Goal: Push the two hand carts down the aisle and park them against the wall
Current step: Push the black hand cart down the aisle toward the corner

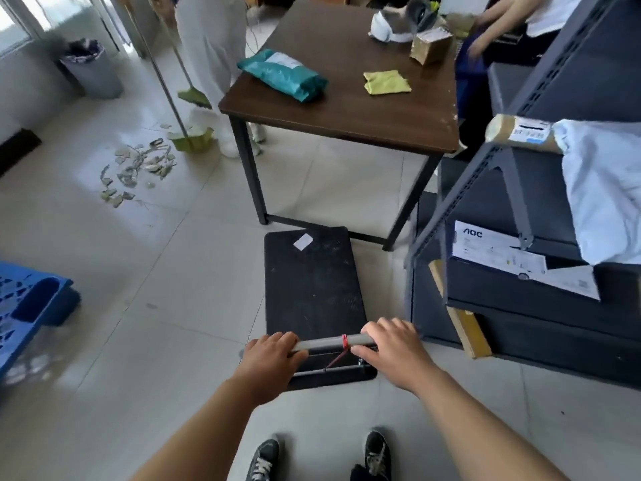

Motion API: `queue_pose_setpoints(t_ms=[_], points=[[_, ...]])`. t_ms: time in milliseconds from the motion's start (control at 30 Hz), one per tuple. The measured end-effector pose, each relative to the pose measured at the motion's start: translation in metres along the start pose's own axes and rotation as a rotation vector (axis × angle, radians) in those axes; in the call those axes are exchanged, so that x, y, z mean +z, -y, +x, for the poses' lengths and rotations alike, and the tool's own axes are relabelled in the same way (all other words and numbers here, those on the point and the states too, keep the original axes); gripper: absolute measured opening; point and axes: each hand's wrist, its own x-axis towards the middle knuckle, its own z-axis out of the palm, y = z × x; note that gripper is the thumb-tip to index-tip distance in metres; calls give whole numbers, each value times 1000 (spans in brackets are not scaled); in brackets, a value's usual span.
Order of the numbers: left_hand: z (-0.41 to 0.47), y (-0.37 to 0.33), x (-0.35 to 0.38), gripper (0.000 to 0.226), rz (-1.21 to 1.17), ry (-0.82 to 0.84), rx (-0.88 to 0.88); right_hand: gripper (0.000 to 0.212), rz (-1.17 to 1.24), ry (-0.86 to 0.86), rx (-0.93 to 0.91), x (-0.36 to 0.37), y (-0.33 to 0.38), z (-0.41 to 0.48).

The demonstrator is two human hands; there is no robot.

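On the head camera I see the hand cart [314, 289] standing on pale, glossy floor tiles [173, 272], its far end just short of the low crossbar under the worktop [347, 116]. The deck is a flat black rectangle with rounded corners, matte and scuffed, with a small white sticker [302, 242] near the far end. The handle [329, 343] is a round grey metal tube with a red band [344, 339] wound round it. The left hand [270, 359] grips the tube's left end, fingers [284, 339] curled over the top. The right hand [392, 352] grips the right end, fingers [373, 329] wrapped over and thumb below. The wheels are hidden beneath the deck. The worktop is dark wood-grain on square black legs and carries a crinkled teal plastic parcel [282, 74] and a yellow cloth [386, 83]. To the right, a grey perforated steel rack [513, 175] is smeared by blur and cut off at the frame edge.
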Motion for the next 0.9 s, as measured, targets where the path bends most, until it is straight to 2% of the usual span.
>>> queue_pose_setpoints(t_ms=[100,167,400,900], points=[[-4,19,-5,27,50,30,80,54,37,-29,97,14,23,-17],[-8,31,-9,30,86,65,127,49,63,-48,153,23,41,-30],[-23,55,-16,35,219,147,264,52,111,-99,303,48,88,-68],[-90,77,8,33,329,211,422,50,181,-149,412,95,147,-149]])
